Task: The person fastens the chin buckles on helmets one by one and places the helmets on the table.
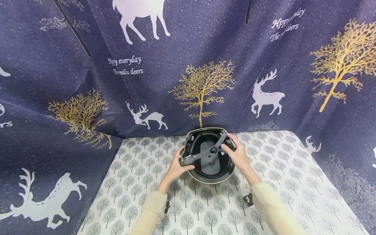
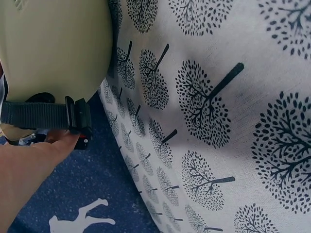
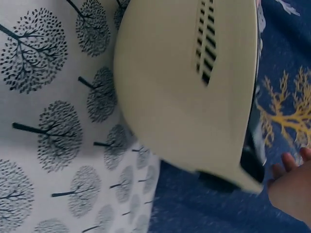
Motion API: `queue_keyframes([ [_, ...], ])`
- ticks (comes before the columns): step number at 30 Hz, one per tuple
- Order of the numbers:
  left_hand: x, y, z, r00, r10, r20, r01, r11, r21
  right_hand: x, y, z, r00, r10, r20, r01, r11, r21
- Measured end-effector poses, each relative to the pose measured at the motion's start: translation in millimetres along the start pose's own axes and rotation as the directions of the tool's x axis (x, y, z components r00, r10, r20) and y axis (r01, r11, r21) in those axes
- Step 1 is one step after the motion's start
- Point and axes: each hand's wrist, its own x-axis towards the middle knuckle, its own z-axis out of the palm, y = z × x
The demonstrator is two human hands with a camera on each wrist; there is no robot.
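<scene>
Cream sleeves [image 1: 147,217] come in nearest the head camera, one from each side, reaching toward a helmet [image 1: 211,181] turned with its hollow toward that camera. It sits at the far part of a tree-printed cloth [image 1: 188,213], in front of the dark deer-patterned backdrop [image 1: 205,45]; whether its crown touches the cloth or is held just above, I cannot tell.

At the helmet's left edge, the left hand [image 1: 177,167] holds on, its thumb over the near side of the rim and its fingers outside. The left wrist view adds what the head view keeps small: a dark strap [image 2: 34,114] running past the shell to a black buckle [image 2: 77,116] with a bit of red, the thumb against it.

On the helmet's right, the right hand [image 1: 239,155] reaches over the rim, index finger and thumb spread beside the grey straps [image 1: 202,154] that cross the hollow above a grey pad [image 1: 211,170]. I cannot tell whether it grips anything. Only the right wrist view shows the row of slanted vents [image 3: 206,43] in the helmet's pale outer shell.
</scene>
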Motion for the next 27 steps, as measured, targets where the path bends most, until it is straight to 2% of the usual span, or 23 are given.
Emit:
queue_keyframes([
  [3,0.8,0.4,0.3,1.000,0.002,0.008,-0.002,1.000,-0.023,-0.5,-6.0,9.6,0.998,-0.063,0.000,0.063,0.996,-0.064],
  [6,2.1,0.3,0.5,1.000,0.013,0.018,-0.013,0.999,-0.050,-2.0,-10.1,20.5,0.994,-0.100,0.037,0.102,0.991,-0.086],
  [10,3.9,-0.7,-0.2,0.999,0.025,0.043,-0.020,0.994,-0.110,-4.5,-11.4,35.1,0.988,-0.111,0.110,0.119,0.990,-0.075],
  [16,6.7,-0.6,-4.2,0.995,0.004,0.101,0.016,0.981,-0.192,-6.9,-8.4,56.6,0.975,-0.128,0.183,0.142,0.988,-0.064],
  [20,4.4,9.1,-9.5,0.990,-0.012,0.144,0.045,0.973,-0.228,-8.7,-8.2,69.5,0.967,-0.121,0.224,0.141,0.987,-0.074],
  [27,0.7,25.8,-13.4,0.986,-0.029,0.162,0.061,0.978,-0.200,-8.0,-11.8,84.1,0.951,-0.124,0.282,0.147,0.987,-0.060],
])
